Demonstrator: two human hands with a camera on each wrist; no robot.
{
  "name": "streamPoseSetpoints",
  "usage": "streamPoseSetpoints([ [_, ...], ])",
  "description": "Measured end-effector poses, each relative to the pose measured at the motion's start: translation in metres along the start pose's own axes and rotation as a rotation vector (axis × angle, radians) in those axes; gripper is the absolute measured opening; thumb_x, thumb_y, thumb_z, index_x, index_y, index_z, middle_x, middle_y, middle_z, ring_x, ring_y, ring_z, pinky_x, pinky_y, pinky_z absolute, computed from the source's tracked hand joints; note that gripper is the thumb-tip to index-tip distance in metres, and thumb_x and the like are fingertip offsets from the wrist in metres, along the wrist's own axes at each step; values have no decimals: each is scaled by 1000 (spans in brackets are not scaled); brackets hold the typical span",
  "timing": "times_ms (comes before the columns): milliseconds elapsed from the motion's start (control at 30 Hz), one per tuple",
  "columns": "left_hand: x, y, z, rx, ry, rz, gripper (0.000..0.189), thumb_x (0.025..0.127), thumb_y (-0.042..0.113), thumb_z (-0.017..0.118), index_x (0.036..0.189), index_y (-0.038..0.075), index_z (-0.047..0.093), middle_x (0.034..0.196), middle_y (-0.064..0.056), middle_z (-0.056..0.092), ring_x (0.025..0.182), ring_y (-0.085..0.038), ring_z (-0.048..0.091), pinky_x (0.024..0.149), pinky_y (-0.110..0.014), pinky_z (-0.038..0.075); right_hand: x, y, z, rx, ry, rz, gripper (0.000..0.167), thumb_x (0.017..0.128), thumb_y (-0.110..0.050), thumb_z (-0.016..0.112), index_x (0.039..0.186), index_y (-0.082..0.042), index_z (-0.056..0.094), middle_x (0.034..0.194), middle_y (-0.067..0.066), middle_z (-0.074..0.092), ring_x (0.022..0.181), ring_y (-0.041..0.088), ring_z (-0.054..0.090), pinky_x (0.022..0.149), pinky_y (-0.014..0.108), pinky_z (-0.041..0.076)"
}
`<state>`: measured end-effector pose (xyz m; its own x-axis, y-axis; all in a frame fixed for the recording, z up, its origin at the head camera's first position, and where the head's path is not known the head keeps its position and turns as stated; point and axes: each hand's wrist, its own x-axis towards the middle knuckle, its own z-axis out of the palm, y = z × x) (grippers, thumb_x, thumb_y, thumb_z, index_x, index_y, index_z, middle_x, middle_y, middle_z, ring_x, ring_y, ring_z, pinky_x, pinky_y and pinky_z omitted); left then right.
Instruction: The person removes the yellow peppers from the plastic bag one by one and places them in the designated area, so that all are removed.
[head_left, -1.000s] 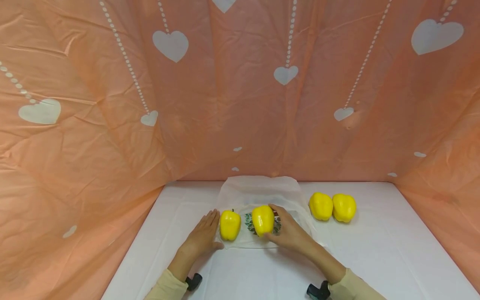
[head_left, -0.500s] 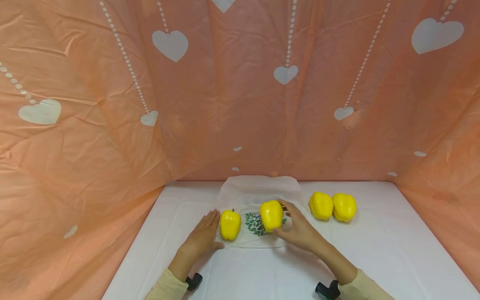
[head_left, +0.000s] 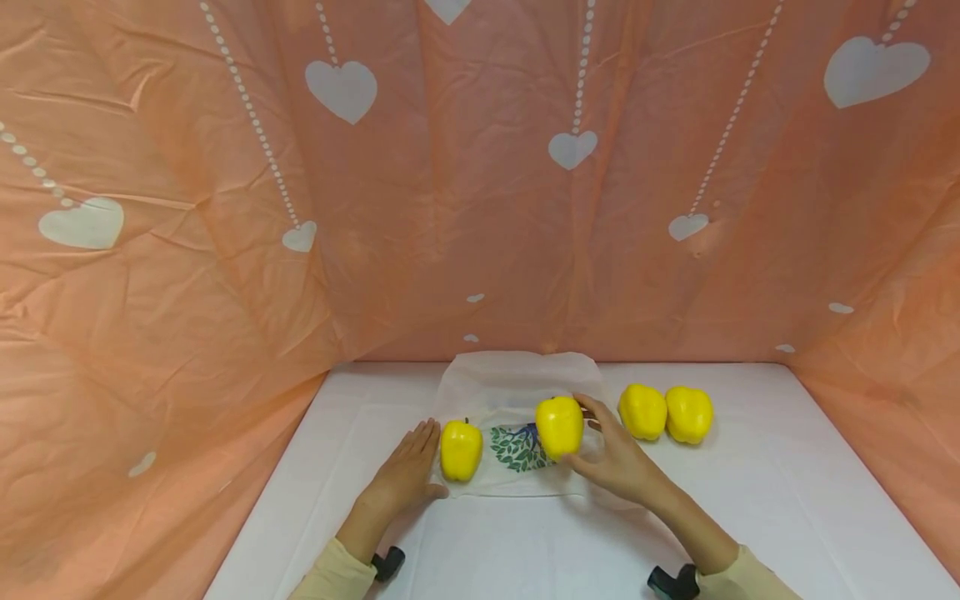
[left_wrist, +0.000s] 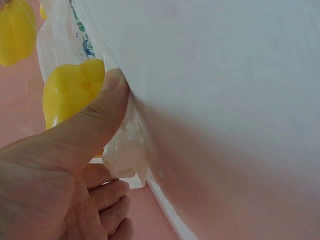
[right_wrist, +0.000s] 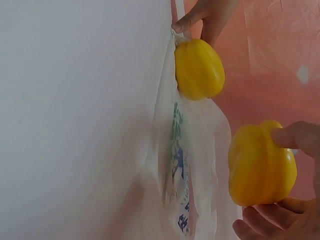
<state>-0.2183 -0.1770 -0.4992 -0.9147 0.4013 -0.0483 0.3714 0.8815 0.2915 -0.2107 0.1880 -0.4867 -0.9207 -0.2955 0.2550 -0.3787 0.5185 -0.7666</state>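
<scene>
A yellow bell pepper (head_left: 559, 427) is gripped between the thumb and fingers of my right hand (head_left: 618, 458); the right wrist view shows this pepper (right_wrist: 262, 164) raised off the bag. Below it lies a thin white plastic bag (head_left: 517, 379) printed with a green leafy tree. On the bag's left end stands another yellow bell pepper (head_left: 461, 451), stem upward. My left hand (head_left: 405, 468) rests beside that pepper with its fingers straight, at the bag's left edge. In the left wrist view, the thumb of the left hand (left_wrist: 65, 145) overlaps the pepper and the bag's edge.
Two more yellow bell peppers (head_left: 642, 412) sit side by side on the white table (head_left: 757, 500), right of the bag. An orange curtain (head_left: 570, 250) with white hearts hangs behind and at both sides. Dark straps are on both wrists.
My right hand has lifted the pepper and moved it to the right across the bag, uncovering more of the tree print. The left hand and the other peppers have stayed put.
</scene>
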Motion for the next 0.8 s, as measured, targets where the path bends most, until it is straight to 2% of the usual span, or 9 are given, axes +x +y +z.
streamPoseSetpoints([
  [367,0,0,1,14,2,5,101,89,28,89,161,-15,32,171,-30,28,161,-42,27,134,-53,21,-7,8,-16,-13,42,-40,91,89,-15,88,162,-7,33,161,18,45,140,42,52,118,64,45],
  [800,1,1,0,10,-4,-1,101,89,27,89,161,-15,32,172,-30,28,161,-42,26,134,-53,21,-18,13,-42,-21,62,23,89,93,-20,86,162,-3,33,163,22,42,139,47,53,115,65,45],
])
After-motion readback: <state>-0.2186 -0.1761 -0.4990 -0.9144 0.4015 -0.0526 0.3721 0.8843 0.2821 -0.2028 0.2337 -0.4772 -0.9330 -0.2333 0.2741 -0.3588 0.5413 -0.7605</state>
